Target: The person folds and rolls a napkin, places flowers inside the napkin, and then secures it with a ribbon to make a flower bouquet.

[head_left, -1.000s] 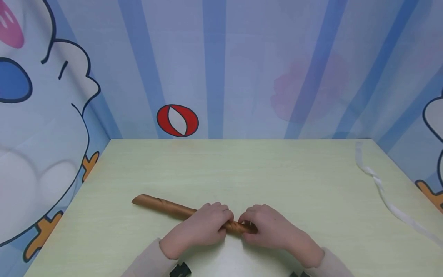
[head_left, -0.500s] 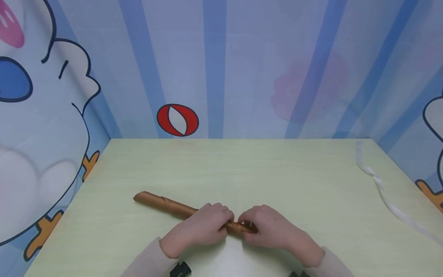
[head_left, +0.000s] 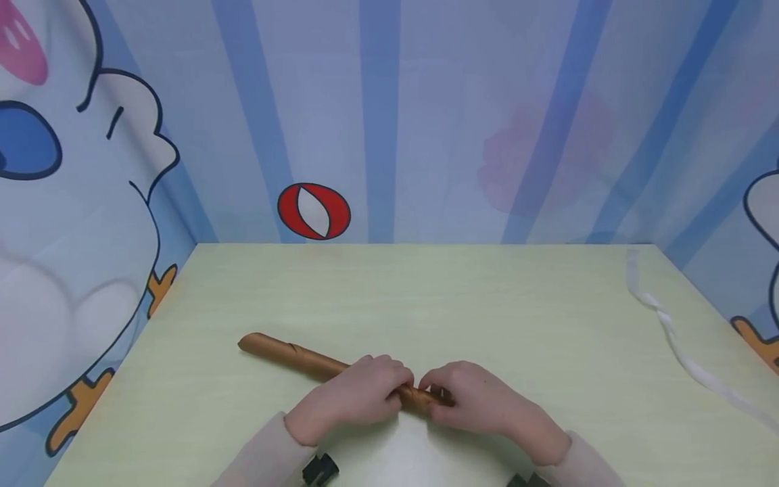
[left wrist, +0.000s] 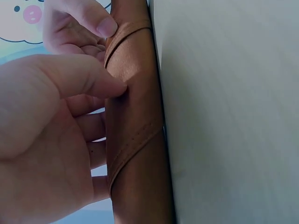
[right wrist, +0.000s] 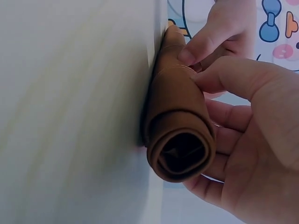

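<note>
A long brown leather-like roll (head_left: 292, 355) lies slantwise across the front half of the table. Spiral seams with stitching run around it, plain in the left wrist view on the roll (left wrist: 138, 102). My left hand (head_left: 368, 389) grips it near its right part, thumb in front and fingers behind. Close to the right end, my right hand (head_left: 475, 396) holds it between thumb and fingers. In the right wrist view the coiled layers show at the hollow end of the roll (right wrist: 180, 107). The left hand hides a stretch of it.
A pale green table (head_left: 426, 297) reaches back to a blue striped cloth wall (head_left: 438, 135) with cartoon prints. Along the right side of the table lies a thin, twisted white strip (head_left: 688, 362). Dark wrist devices (head_left: 319, 469) sit near both sleeves.
The far left end of the roll has swung slightly up and to the right. Both hands stay in nearly the same place on it.
</note>
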Action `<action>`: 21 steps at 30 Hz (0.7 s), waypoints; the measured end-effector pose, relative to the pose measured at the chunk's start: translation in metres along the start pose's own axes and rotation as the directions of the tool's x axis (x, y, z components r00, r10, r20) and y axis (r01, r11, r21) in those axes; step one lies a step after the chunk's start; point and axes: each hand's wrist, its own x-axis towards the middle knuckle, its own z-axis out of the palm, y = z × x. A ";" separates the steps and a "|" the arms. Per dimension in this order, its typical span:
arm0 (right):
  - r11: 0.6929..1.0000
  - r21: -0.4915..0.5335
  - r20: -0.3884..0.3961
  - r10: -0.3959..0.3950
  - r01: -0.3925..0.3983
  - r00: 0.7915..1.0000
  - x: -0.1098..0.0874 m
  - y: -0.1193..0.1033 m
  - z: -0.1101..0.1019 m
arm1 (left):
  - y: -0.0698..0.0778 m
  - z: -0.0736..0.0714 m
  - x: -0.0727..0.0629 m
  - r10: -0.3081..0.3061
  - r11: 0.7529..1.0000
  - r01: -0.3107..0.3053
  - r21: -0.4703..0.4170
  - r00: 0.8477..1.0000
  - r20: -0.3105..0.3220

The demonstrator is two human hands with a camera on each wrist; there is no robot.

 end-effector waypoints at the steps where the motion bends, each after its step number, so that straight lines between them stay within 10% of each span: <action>1: 1.000 0.006 0.006 0.002 -0.002 1.000 0.000 0.001 0.000 | -0.001 0.000 0.000 0.002 1.000 -0.002 -0.009 1.000 0.002; 21: 0.999 -0.017 0.042 -0.047 0.048 0.998 0.005 0.002 -0.005 | -0.014 -0.009 0.008 0.012 0.994 0.001 -0.114 0.994 0.109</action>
